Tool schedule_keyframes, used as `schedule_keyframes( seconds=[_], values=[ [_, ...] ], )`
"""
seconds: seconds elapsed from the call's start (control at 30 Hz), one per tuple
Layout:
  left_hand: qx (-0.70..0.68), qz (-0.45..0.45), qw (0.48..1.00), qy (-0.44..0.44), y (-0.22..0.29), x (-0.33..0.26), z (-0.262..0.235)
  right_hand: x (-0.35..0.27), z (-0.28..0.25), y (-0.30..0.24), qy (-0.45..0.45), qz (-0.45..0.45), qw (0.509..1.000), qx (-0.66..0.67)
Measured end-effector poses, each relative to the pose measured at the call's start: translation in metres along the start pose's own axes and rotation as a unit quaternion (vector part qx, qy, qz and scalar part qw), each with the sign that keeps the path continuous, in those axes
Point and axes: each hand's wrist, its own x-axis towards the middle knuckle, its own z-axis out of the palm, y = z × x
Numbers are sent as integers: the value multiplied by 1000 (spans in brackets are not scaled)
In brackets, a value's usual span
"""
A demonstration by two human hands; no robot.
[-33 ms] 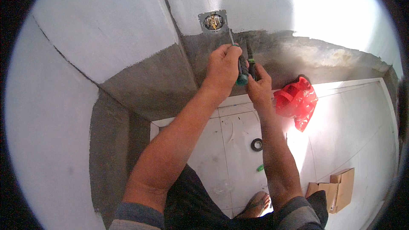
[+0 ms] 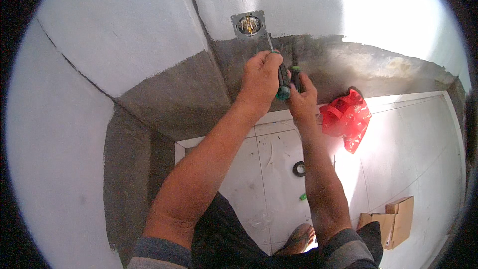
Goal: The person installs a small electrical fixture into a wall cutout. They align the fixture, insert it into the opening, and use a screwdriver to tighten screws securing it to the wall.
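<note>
My left hand [image 2: 259, 79] is closed around a screwdriver [image 2: 284, 83] with a black and green handle. Its metal shaft points up, the tip just below the lower right corner of a wall socket [image 2: 249, 24]. The socket has a square metal mounting frame, and its brass-coloured inner contacts are exposed. Close beside, my right hand [image 2: 304, 100] grips a second hand tool [image 2: 296, 77] with a dark handle and a green band; its kind is unclear, and its far end blends into the dark wall.
A red plastic bag [image 2: 348, 119] lies against the wall base at right. Black tape [image 2: 299, 169] and a small green object [image 2: 303, 197] are on the tiled floor [image 2: 244, 184]. A cardboard box [image 2: 398, 221] stands at lower right, and my sandalled foot [image 2: 300, 239] shows below.
The tool in my right hand has turned slightly, and its dark upper part shows less distinctly. My left hand and the screwdriver have hardly moved.
</note>
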Motion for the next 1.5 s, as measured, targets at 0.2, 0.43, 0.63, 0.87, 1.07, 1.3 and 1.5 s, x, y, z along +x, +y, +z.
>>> schedule_keyframes(
  seconds=[0.2,0.43,0.63,0.87,1.07,1.3,1.5],
  values=[
    [70,45,996,-4,2,8,2,27,13,-5,-9,-115,987,-116],
    [3,-8,1000,-11,6,9,2,27,22,-1,-24,-61,998,-11],
    [-30,-26,999,12,5,10,1,35,10,-5,24,-31,998,-47],
    [-31,-24,999,-4,4,11,-2,38,6,-13,-65,-60,986,-144],
    [-30,-28,999,1,8,9,6,44,5,5,151,2,988,8],
    [53,64,996,-11,-1,11,-5,30,9,-10,-22,-18,995,-97],
    [-45,-47,998,19,10,6,2,40,0,7,19,-38,998,-54]
  ],
)
